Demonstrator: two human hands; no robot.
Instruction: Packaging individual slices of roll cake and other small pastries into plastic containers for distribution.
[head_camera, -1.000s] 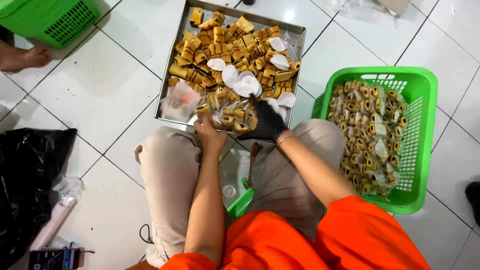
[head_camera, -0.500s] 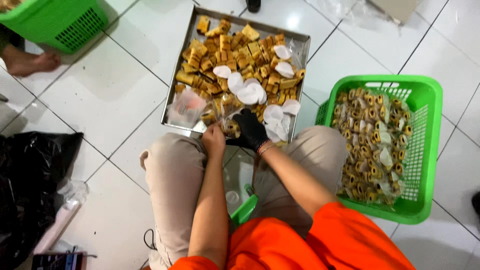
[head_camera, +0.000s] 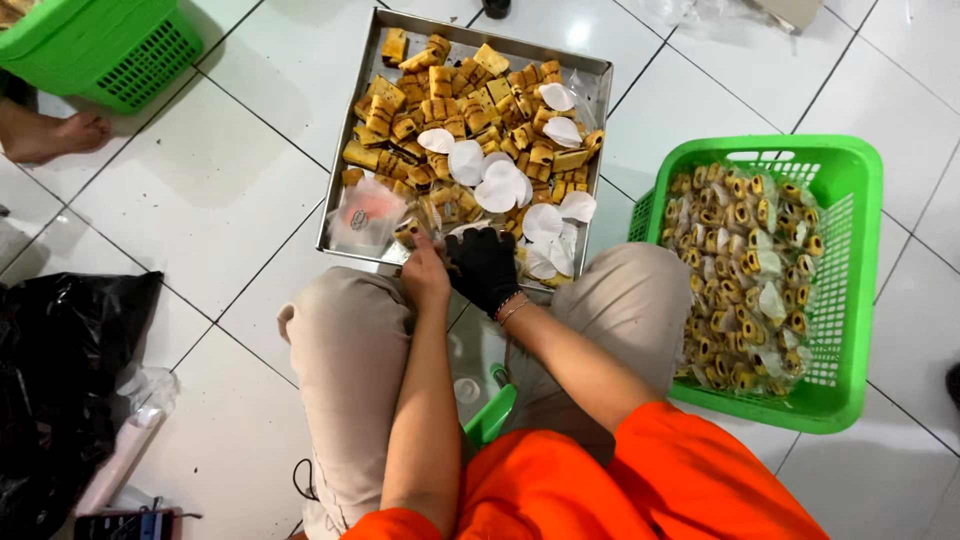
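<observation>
A metal tray (head_camera: 345, 170) on the tiled floor holds several brown cake slices (head_camera: 450, 110) and round white paper discs (head_camera: 495, 185). A stack of clear plastic bags (head_camera: 365, 215) lies at its near left corner. My bare left hand (head_camera: 425, 275) and my black-gloved right hand (head_camera: 487, 265) meet at the tray's near edge, both gripping a clear bag with a slice; the slice itself is mostly hidden. My knees flank the hands.
A green basket (head_camera: 850, 250) at my right holds several wrapped slices. Another green basket (head_camera: 95, 45) stands far left, with another person's bare foot (head_camera: 60, 135) beside it. A black plastic bag (head_camera: 60, 380) lies at my left. A green stool edge (head_camera: 490, 415) shows between my legs.
Both hands have drawn back from the pile of slices to the tray's near edge and come closer together.
</observation>
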